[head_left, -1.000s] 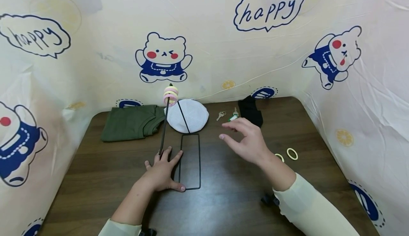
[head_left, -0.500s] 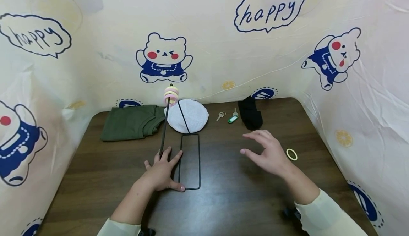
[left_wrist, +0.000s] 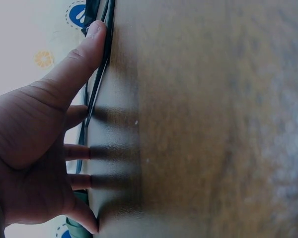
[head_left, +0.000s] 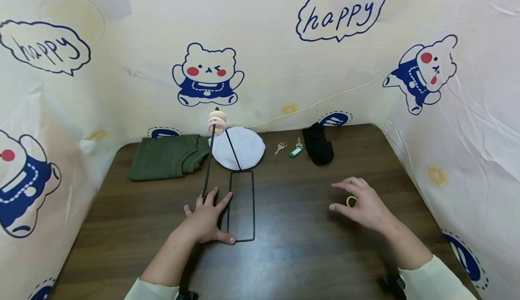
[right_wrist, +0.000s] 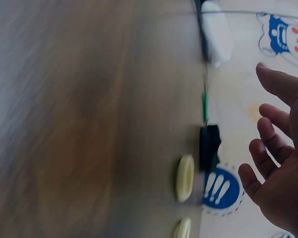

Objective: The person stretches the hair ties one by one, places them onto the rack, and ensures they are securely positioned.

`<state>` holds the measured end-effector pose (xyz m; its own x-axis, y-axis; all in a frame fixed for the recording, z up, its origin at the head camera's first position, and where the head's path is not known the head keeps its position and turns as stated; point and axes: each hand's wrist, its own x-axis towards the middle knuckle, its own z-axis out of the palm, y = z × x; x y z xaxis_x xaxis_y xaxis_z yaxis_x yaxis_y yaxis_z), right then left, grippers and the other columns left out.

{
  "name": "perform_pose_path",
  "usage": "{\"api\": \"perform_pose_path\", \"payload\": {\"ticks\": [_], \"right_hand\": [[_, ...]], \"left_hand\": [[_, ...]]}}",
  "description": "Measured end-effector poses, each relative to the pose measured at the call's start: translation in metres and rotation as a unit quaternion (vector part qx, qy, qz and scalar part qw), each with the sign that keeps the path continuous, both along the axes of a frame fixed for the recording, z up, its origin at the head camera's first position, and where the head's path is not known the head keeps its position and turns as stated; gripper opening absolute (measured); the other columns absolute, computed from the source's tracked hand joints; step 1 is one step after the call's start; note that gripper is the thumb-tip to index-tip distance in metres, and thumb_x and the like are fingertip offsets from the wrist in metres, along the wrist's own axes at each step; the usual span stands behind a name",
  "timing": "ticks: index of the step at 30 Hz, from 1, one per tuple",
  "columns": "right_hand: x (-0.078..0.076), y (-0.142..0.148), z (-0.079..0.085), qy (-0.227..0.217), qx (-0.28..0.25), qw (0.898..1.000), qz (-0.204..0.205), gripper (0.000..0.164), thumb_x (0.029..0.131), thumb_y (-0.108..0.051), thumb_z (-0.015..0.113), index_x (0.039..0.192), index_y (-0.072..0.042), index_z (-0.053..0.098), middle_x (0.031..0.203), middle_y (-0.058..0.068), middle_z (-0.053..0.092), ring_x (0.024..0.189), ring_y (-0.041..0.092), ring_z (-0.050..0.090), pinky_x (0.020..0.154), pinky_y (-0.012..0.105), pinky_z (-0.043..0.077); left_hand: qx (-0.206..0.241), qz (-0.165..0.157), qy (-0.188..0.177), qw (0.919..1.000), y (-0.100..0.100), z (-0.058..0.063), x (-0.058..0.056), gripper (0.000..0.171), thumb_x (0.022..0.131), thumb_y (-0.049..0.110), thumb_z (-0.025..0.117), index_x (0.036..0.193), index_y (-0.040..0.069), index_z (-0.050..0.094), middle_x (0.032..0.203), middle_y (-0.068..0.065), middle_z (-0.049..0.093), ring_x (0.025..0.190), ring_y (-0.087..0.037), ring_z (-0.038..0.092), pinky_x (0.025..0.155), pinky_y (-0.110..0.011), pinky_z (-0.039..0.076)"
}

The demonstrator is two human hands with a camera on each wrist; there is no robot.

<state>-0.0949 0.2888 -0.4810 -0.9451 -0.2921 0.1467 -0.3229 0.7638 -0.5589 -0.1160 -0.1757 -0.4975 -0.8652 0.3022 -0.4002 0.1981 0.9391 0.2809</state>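
My left hand (head_left: 206, 221) rests on the table with its fingers spread. Its thumb and index finger touch the rectangular black wire base (head_left: 253, 205) of a stand. From the base a black rod (head_left: 209, 167) rises, with several pink and yellow rings (head_left: 217, 122) stacked near its top. To the right, my right hand (head_left: 369, 206) hovers over the table, holding nothing, its fingers loosely bent and thumb apart. A pale yellow ring (head_left: 347, 199) shows between its thumb and fingers. In the right wrist view two yellow rings (right_wrist: 181, 179) lie on the table, apart from the hand.
Along the table's back edge lie a folded dark green cloth (head_left: 166, 158), a round white textured item (head_left: 248, 149), a small key (head_left: 280, 147), a key with a green tag (head_left: 296, 151) and a black cloth item (head_left: 318, 146). A printed curtain surrounds the table.
My right hand has moved right and toward me, away from the stand to above the yellow rings. My left hand, the stand and the rings on it have stayed in place.
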Motion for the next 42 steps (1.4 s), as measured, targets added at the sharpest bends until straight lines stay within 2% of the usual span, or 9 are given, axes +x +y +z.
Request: {"api": "perform_pose_path", "payload": {"ticks": [6,12,20,27,34,42], "right_hand": [[0.004,0.021,-0.014,-0.006,0.033,0.999,-0.006,0.060,0.081,-0.038,0.090,0.130,-0.010,0.072,0.116,0.007,0.063,0.113,0.033,0.054,0.090,0.054,0.044],[0.005,0.035,-0.020,-0.012,0.053,0.998,-0.015,0.061,0.077,-0.035,0.093,0.129,-0.010,0.073,0.114,0.006,0.061,0.111,0.035,0.052,0.089,0.054,0.041],[0.002,0.046,-0.023,-0.018,0.086,0.996,-0.023,0.057,0.078,-0.033,0.093,0.127,-0.012,0.074,0.113,0.007,0.061,0.107,0.037,0.052,0.085,0.058,0.039],[0.000,0.051,-0.028,-0.044,0.117,0.992,-0.033,0.054,0.080,-0.038,0.090,0.126,-0.013,0.075,0.111,0.006,0.062,0.104,0.037,0.053,0.080,0.060,0.039],[-0.001,0.054,-0.028,-0.048,0.118,0.991,-0.041,0.042,0.082,-0.037,0.088,0.118,-0.017,0.078,0.109,0.004,0.062,0.105,0.037,0.052,0.080,0.061,0.037],[-0.005,0.049,-0.027,-0.011,0.089,0.996,-0.017,0.030,0.081,-0.029,0.089,0.107,-0.018,0.078,0.113,0.004,0.065,0.111,0.037,0.051,0.082,0.055,0.036]], "left_hand": [[-0.001,0.001,-0.004,1.0000,0.000,0.002,-0.001,0.134,0.056,0.079,0.085,0.166,0.033,0.025,0.171,-0.020,0.009,0.150,-0.060,0.009,0.098,-0.092,0.010],[0.000,0.002,-0.005,1.0000,0.001,0.002,-0.001,0.133,0.057,0.079,0.085,0.166,0.033,0.025,0.171,-0.021,0.009,0.150,-0.060,0.009,0.098,-0.092,0.010],[0.001,0.005,-0.003,1.0000,0.000,0.001,0.000,0.133,0.056,0.078,0.085,0.166,0.033,0.026,0.171,-0.021,0.009,0.150,-0.061,0.008,0.098,-0.091,0.010],[0.002,0.005,-0.004,1.0000,-0.001,-0.001,-0.001,0.134,0.056,0.080,0.084,0.166,0.034,0.024,0.171,-0.020,0.008,0.151,-0.060,0.006,0.098,-0.091,0.009],[0.001,0.004,-0.004,1.0000,0.000,-0.001,-0.001,0.134,0.056,0.079,0.084,0.166,0.033,0.025,0.171,-0.019,0.008,0.151,-0.059,0.004,0.099,-0.091,0.009],[-0.002,0.003,-0.003,1.0000,0.000,0.000,0.000,0.134,0.056,0.080,0.084,0.166,0.033,0.025,0.171,-0.019,0.009,0.151,-0.060,0.004,0.099,-0.091,0.009]]}}
